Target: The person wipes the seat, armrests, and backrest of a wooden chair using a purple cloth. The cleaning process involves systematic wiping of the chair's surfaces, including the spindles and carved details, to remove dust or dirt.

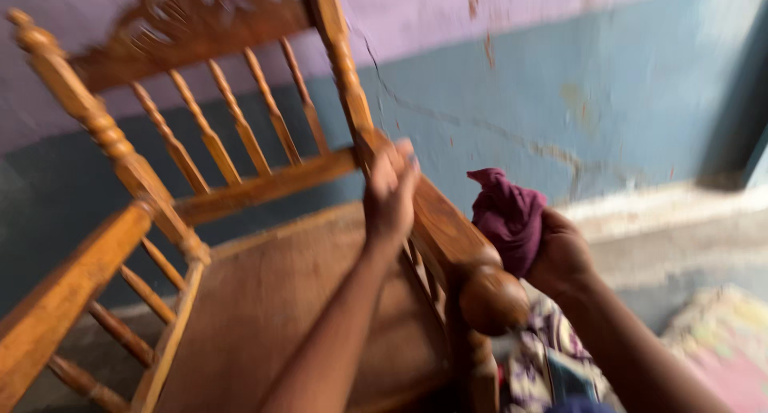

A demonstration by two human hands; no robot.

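- The left hand [390, 193] grips the right armrest [448, 237] of the wooden chair [264, 301], near the back post; its fingers are closed around the wood.
- The right hand [564, 257] holds a dark purple cloth [508, 217], bunched up, with the fingers closed on it.
- The cloth is just beside the outer edge of the armrest, above its round knob [494, 298]; I cannot tell if it touches the wood.
- The chair stands tilted before a blue and purple wall [576, 77].
- A patterned fabric [544, 357] is seen below the knob.

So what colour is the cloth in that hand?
The cloth in the right hand is dark purple-maroon, seen in the head view.
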